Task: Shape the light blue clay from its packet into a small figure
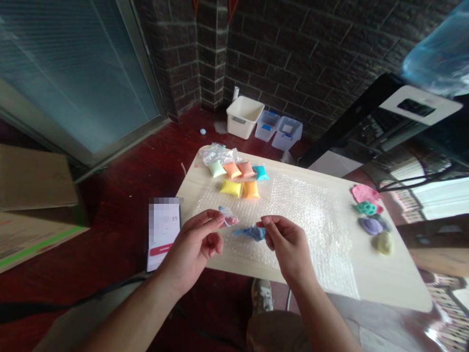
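Observation:
My left hand [200, 234] pinches a small clear plastic packet [230, 218] between thumb and forefinger, with pink and bluish patches showing in it. My right hand [287, 237] is closed, thumb against forefinger; what lies between the fingertips is too small to make out. Right beside those fingertips is a crumpled blue lump [255, 232], like soft clay, with a thin tail toward the left. Whether the right hand touches it I cannot tell. Under both hands lies bubble wrap [304, 210]. Beyond them sit a yellow packet [230, 188] and an orange packet [251, 189].
Behind are a pale green packet [217, 169], more coloured packets and crumpled clear plastic [220, 154]. Pink [365, 193], green, purple and pale yellow clay shapes lie at the right of the table [397, 278]. A phone-like screen [163, 234] stands left; bins [242, 122] stand on the floor.

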{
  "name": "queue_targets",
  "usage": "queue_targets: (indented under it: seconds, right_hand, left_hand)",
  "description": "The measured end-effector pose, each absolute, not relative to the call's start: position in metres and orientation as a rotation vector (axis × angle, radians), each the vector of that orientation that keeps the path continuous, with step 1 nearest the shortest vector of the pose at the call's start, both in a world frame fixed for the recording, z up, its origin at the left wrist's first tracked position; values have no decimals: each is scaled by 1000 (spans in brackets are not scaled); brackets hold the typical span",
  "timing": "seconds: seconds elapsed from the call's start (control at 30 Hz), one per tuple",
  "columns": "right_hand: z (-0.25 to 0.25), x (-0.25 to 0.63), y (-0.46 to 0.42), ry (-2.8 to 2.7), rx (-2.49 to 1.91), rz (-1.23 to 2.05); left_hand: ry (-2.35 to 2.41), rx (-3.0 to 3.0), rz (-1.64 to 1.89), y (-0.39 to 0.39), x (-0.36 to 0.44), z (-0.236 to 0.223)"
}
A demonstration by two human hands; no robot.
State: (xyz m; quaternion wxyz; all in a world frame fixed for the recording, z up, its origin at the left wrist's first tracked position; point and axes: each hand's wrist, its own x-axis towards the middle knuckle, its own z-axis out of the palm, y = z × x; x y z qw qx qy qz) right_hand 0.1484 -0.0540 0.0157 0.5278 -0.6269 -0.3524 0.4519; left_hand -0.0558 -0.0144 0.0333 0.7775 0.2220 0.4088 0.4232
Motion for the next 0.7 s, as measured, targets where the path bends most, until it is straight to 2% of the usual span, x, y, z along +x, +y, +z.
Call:
queue_targets:
  seconds: [0.17,0.47,0.7]
  right_hand:
    - [9,160,-49,-804,-1561,1064]
    - [13,167,-52,-605,-1400,1186]
    - [5,165,-50,-652,-1354,1220]
  left_hand:
    - [907,448,945,-9,-57,32]
    - [938,468,939,-7,-53,33]
    - [904,443,925,6,-39,23]
